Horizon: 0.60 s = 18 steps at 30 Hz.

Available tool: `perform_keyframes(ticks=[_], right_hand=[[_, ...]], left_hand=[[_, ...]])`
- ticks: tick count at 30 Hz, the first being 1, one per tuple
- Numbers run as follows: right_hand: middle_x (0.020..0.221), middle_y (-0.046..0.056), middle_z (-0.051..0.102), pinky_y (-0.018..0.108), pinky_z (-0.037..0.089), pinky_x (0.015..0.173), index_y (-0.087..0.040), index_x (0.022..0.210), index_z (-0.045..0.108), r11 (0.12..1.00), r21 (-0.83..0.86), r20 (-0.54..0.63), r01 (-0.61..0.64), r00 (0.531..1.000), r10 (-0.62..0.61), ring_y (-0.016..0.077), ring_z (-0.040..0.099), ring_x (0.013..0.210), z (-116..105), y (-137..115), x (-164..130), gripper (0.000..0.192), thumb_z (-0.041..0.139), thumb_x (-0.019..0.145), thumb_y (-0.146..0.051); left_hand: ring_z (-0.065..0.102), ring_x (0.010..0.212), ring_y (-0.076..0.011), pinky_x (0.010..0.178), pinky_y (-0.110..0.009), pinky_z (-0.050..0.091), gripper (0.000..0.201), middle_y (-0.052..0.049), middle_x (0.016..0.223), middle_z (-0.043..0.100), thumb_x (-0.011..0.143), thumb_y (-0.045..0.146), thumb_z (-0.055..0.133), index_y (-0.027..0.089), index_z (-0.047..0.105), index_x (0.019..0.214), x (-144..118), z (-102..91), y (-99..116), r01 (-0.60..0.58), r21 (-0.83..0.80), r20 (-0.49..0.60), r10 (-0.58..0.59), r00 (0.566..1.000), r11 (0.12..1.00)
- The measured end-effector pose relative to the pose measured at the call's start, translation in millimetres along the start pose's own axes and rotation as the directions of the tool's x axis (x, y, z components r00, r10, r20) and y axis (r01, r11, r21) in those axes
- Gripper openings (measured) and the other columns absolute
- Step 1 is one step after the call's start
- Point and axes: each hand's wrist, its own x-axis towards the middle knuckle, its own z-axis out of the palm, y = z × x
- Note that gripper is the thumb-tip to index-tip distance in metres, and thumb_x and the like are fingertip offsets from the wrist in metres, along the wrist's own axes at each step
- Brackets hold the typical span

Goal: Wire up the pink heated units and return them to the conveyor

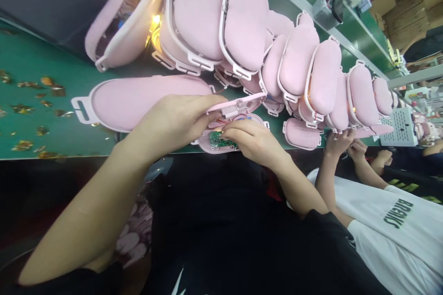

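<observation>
A green workbench (79, 141) is being taken up by a pile of pink shells (245, 23), while cardboard boxes (408, 14) are being blurred at the far upper right. The full count of the pile is being hidden by overlap, and its upper-left shells are being cut off by the frame. At the front edge, one lower shell (204, 142) is being partly covered by the right hand (256, 140). One green circuit board (215, 138) is lying inside it, part of the board being screened by the right fingers. Beneath one raised lid (251, 102), thin red wires (218, 123) are being glimpsed; their number cannot be told.

The lid is being clamped at its left end between the thumb and fingers of the left hand (183, 117). The board is lying directly under the right fingertips; whether anything is being pinched there cannot be told.

To the left, one pink case (145, 97) is being partly covered by the left hand. Farther right, two hands (337, 140) of one co-worker in a white shirt (380, 212) are being held at the bench edge. One grey perforated box (398, 126) is standing beyond. Gold scraps (23, 145) are lying scattered at the far left.
</observation>
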Motion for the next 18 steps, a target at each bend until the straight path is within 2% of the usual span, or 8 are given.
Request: perform_keyframes(ticks=[3,7,12,18], right_hand=[[0.109,0.006,0.079,0.031,0.057,0.095,-0.02,0.117,0.074,1.0,0.005,-0.025,-0.021,0.999,0.022,0.0166,0.071,0.104,6,4,0,0.02,0.055,0.109,-0.019],[0.107,0.006,0.079,0.032,0.057,0.091,-0.02,0.11,0.077,0.996,-0.086,-0.036,0.007,0.999,-0.01,0.0178,0.07,0.098,9,3,4,0.022,0.055,0.108,-0.016],[0.106,0.006,0.079,0.034,0.057,0.09,-0.021,0.103,0.077,0.997,-0.079,0.042,0.025,0.999,-0.022,0.019,0.07,0.1,3,1,9,0.021,0.057,0.108,-0.019],[0.101,0.004,0.078,0.032,0.055,0.091,-0.021,0.103,0.072,0.996,-0.082,0.086,0.03,0.996,-0.023,0.0178,0.07,0.097,-8,-2,17,0.022,0.051,0.109,-0.018]], left_hand=[[0.075,0.093,-0.0242,0.081,-0.031,0.056,0.041,-0.005,0.113,0.079,0.109,0.046,0.043,0.026,0.072,0.129,0,-1.1,-1,0.011,-0.007,0.021,-0.011,1.0,1.0],[0.075,0.092,-0.0241,0.081,-0.032,0.056,0.041,-0.004,0.112,0.079,0.109,0.045,0.04,0.028,0.072,0.127,1,-1.3,1,0.008,-0.011,0.02,-0.008,1.0,1.0],[0.075,0.09,-0.0232,0.078,-0.032,0.054,0.039,-0.003,0.109,0.079,0.109,0.043,0.04,0.029,0.073,0.123,0,1.6,0,-0.002,0.008,-0.014,0.002,1.0,1.0],[0.075,0.093,-0.0233,0.081,-0.031,0.055,0.039,-0.004,0.11,0.079,0.11,0.045,0.041,0.028,0.073,0.124,-1,3.3,-2,0.0,0.003,-0.015,0.0,1.0,1.0]])
